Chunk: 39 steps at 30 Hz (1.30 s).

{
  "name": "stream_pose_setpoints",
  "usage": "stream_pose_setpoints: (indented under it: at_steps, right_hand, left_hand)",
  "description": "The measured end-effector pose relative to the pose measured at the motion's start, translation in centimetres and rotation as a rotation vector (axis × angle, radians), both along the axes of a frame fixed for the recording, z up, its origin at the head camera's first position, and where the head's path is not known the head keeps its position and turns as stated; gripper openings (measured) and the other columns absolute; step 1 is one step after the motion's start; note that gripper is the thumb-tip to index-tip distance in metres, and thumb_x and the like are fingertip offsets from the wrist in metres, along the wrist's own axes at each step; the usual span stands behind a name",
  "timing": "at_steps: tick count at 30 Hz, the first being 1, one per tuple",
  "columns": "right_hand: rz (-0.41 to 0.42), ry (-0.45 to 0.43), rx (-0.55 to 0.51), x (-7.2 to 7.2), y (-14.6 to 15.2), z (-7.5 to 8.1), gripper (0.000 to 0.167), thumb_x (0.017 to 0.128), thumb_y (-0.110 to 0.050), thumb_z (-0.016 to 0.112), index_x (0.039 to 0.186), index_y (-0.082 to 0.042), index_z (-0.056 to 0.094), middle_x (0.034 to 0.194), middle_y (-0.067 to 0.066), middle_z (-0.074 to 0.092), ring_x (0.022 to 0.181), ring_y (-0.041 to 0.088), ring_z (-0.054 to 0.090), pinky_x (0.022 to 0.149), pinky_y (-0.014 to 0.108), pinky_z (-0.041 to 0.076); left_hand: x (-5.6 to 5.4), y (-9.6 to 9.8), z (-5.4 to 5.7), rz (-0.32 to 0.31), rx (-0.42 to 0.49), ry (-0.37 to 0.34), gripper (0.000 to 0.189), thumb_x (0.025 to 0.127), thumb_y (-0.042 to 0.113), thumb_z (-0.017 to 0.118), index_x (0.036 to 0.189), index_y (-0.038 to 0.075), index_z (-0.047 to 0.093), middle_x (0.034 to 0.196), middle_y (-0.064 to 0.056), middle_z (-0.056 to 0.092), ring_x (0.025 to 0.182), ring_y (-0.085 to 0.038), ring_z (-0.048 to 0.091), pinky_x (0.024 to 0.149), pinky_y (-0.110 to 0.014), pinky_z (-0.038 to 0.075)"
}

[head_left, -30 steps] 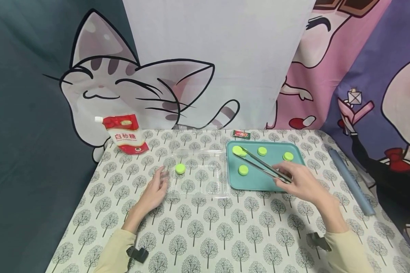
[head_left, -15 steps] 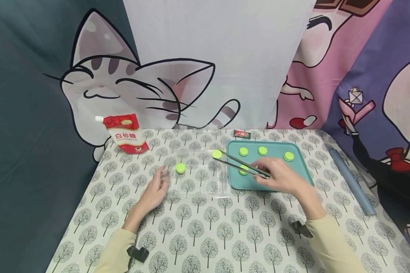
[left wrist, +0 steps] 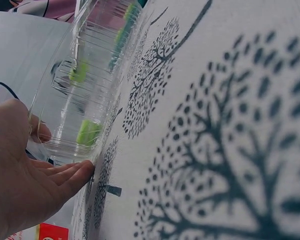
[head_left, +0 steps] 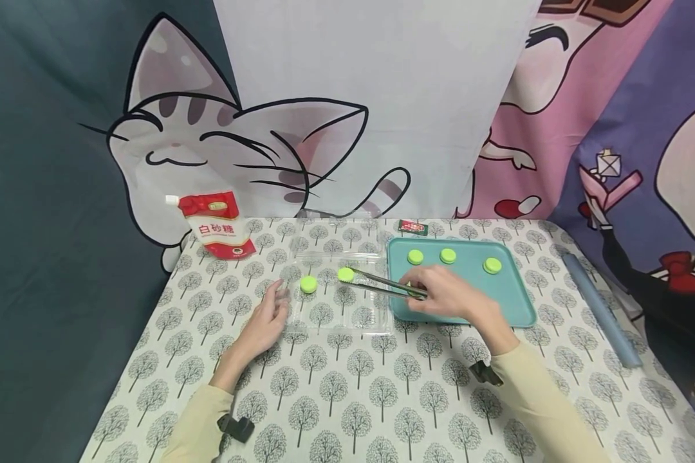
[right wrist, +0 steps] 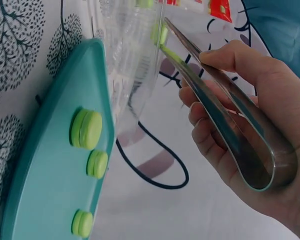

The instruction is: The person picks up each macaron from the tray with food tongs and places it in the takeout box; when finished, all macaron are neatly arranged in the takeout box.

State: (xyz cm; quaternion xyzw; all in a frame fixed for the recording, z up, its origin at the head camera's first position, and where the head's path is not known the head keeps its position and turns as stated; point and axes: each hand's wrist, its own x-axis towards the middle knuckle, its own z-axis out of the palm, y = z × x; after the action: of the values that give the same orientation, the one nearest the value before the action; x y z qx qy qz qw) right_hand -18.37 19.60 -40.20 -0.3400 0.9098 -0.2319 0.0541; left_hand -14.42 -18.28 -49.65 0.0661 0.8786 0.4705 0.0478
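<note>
Here, tongs [right wrist: 217, 117] — green macaron [head_left: 345, 275] pinched, over clear container [head_left: 337, 331].

Slim silver metal tongs [head_left: 389, 281] are held by the right hand [head_left: 446, 292], and a round lime-green macaron [head_left: 345, 275] is gripped in their tips over a clear plastic clamshell box [head_left: 333, 305]. The box is held at its left edge by the left hand [head_left: 266, 320], a second macaron [head_left: 309, 284] is contained inside, and other macarons [head_left: 448, 256] are spread on a rectangular teal tray [head_left: 509, 299]

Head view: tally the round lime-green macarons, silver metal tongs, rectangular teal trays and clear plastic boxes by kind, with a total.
Lime-green macarons: 6, one partly hidden by the right hand
Metal tongs: 1
Teal tray: 1
Clear plastic box: 1
Total: 9
</note>
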Motion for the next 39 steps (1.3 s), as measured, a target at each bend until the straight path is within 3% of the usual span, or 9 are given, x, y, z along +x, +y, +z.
stream_pose_setpoints:
  at_steps: [6,11,21,26,34,39]
  right_hand:
    - [0.024,-0.025,0.052,-0.8,-1.0,-0.1,0.035,0.082,-0.012,0.079,0.113,-0.001,0.072,0.087,0.004,0.069,0.064,0.007,0.048,0.055,0.020,0.047]
    - [0.031,-0.059,0.077,-1.0,-1.8,0.2,0.037,0.083,-0.012,0.078,0.117,0.001,0.070,0.094,0.009,0.072,0.065,0.007,0.050,0.056,0.019,0.048]
    - [0.003,-0.090,0.137,-1.0,-2.6,0.5,0.042,0.083,-0.017,0.077,0.120,0.002,0.068,0.080,0.007,0.060,0.061,0.007,0.037,0.053,0.020,0.037]
    - [-0.019,-0.098,0.097,-0.5,-2.3,0.8,0.044,0.081,-0.017,0.078,0.120,0.002,0.068,0.079,0.006,0.061,0.062,0.007,0.041,0.055,0.021,0.040]
    - [-0.017,-0.024,0.015,0.2,-0.6,1.1,0.036,0.079,-0.014,0.078,0.112,-0.002,0.072,0.085,0.005,0.069,0.070,0.011,0.056,0.062,0.022,0.052]
    - [-0.061,-0.009,-0.027,0.9,1.2,1.5,0.036,0.077,-0.014,0.077,0.111,-0.002,0.072,0.084,0.000,0.068,0.069,0.014,0.058,0.059,0.023,0.053]
  left_hand:
    - [-0.1,0.1,0.1,-0.004,-0.008,0.008,0.061,0.107,0.016,0.041,0.160,0.001,0.016,0.154,-0.025,0.044,0.136,-0.041,0.052,0.118,-0.055,0.040]
    - [-0.1,0.2,0.2,-0.004,-0.004,0.006,0.061,0.106,0.016,0.042,0.160,0.001,0.017,0.153,-0.026,0.045,0.135,-0.042,0.053,0.117,-0.055,0.041]
    - [-0.2,0.2,0.2,-0.004,-0.012,0.016,0.060,0.106,0.015,0.042,0.159,0.000,0.018,0.153,-0.026,0.046,0.135,-0.042,0.053,0.117,-0.055,0.041]
    - [-0.2,0.3,0.2,-0.008,-0.006,0.003,0.060,0.106,0.015,0.042,0.160,0.001,0.017,0.153,-0.026,0.045,0.135,-0.042,0.053,0.117,-0.055,0.042]
    - [0.0,0.1,0.2,-0.005,-0.006,-0.013,0.062,0.106,0.016,0.043,0.160,0.001,0.016,0.154,-0.026,0.044,0.136,-0.042,0.051,0.118,-0.055,0.040]
    - [0.0,0.0,0.3,-0.003,-0.003,-0.012,0.062,0.106,0.015,0.043,0.160,0.001,0.016,0.153,-0.026,0.044,0.137,-0.043,0.050,0.119,-0.055,0.039]
